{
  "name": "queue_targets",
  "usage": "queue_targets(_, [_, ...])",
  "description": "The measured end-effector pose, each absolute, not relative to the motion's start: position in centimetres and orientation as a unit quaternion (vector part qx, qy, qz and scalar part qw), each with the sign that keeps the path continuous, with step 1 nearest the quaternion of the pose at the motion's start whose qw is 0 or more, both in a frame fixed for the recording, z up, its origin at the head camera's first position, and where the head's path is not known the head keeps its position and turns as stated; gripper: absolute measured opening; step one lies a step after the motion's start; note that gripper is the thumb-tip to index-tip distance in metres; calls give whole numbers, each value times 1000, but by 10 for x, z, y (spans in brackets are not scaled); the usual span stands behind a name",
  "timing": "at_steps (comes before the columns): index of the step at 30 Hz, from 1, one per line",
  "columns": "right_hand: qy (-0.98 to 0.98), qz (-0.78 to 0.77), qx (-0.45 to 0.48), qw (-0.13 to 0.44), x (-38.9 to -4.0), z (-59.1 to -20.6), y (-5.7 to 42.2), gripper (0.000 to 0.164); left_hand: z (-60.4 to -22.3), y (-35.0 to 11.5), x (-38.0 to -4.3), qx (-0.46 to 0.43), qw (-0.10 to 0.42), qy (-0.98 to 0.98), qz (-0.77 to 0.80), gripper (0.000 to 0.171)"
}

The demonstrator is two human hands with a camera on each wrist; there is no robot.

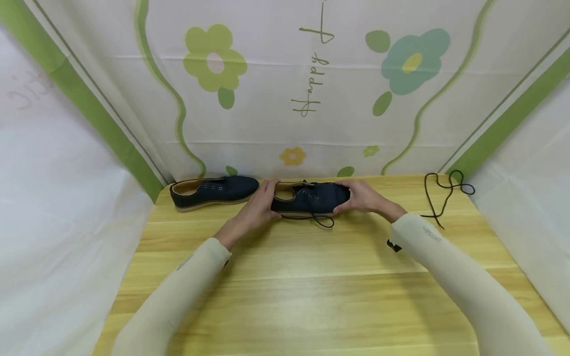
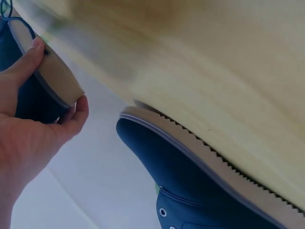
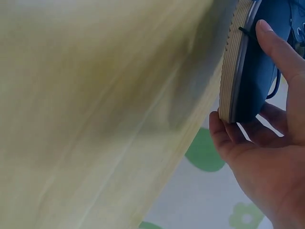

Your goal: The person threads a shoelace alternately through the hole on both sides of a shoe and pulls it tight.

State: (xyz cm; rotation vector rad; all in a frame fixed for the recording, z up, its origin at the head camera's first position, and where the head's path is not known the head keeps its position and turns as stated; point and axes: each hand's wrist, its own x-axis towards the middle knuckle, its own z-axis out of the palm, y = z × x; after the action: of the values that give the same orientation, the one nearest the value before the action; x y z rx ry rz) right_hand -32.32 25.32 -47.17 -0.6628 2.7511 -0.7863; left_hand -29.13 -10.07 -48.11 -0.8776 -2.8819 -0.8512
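Note:
Both hands hold a dark blue shoe [image 1: 327, 199] near the back edge of the table, its toe pointing right. My left hand [image 1: 260, 203] grips the heel end, thumb on the tan sole in the left wrist view. Round the toe curls my right hand [image 1: 362, 196], thumb on one side and fingers on the other. A dark lace hangs from this shoe, with a loop [image 1: 325, 220] in front of it. To the left stands the matching shoe [image 1: 215, 192], no lace visible in its eyelets; its toe is close to my left hand.
A loose dark lace [image 1: 438, 198] lies at the table's back right, its curl reaching the side sheet. White printed cloth [image 1: 267, 113] rises behind the wooden table [image 1: 285, 296]. White sheets flank both sides, with green strips at the back corners.

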Motion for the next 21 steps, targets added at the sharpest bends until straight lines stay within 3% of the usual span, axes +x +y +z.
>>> queue_targets(9, [939, -248, -216, 104, -358, -470, 265, 99, -482, -83, -331, -268, -10, -926, -266, 105])
queue_targets(21, [943, -250, -189, 113, -380, -485, 277, 101, -496, -65, -355, -256, -14, -933, -252, 105])
